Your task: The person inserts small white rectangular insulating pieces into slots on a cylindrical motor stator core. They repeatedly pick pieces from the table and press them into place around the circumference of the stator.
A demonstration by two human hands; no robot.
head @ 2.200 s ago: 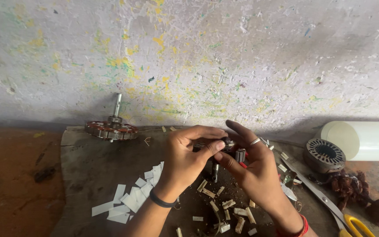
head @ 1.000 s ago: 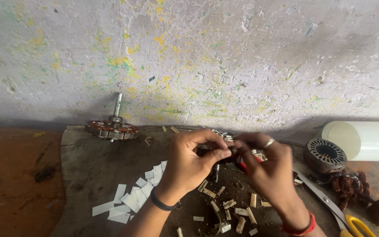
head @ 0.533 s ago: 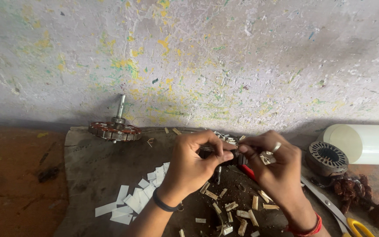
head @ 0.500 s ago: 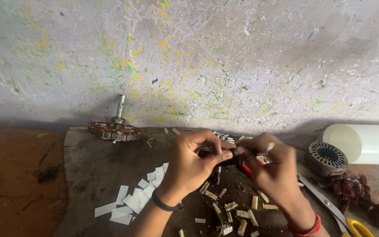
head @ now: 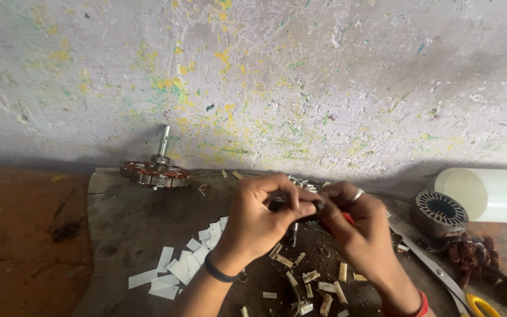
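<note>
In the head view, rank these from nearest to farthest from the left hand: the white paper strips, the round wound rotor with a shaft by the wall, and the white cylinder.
Measured from the left hand:
1. White paper strips, just below and left of it on the dark mat.
2. Wound rotor with shaft, farther left, against the wall.
3. White cylinder, far right, beyond the right hand.

A motor-repair workshop: wound stators (head: 155, 174), copper wire scrap (head: 474, 258) and a paint-flecked wall (head: 300, 76).
</note>
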